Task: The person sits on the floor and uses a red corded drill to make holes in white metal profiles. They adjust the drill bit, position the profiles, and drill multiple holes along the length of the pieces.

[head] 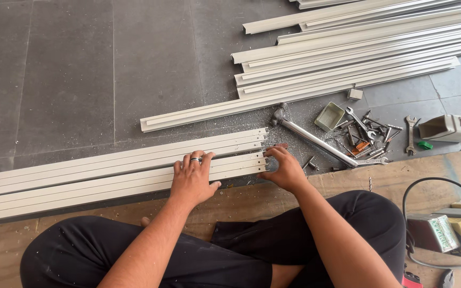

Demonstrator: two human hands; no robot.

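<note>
Several long white aluminium profiles [97, 173] lie side by side on the floor in front of my crossed legs. My left hand [192, 178], with a ring on one finger, rests flat on top of them, fingers spread. My right hand [283, 168] is at their right ends [262, 152], fingers curled against the end faces. What the fingertips hold, if anything, is too small to tell.
A stack of more white profiles [358, 58] lies at the back right. A long metal wrench [321, 143], a small green tray [330, 116], spanners and screws [366, 136] are scattered to the right. A grey box [452, 128], a black cable [444, 184] and small cartons [446, 232] sit far right.
</note>
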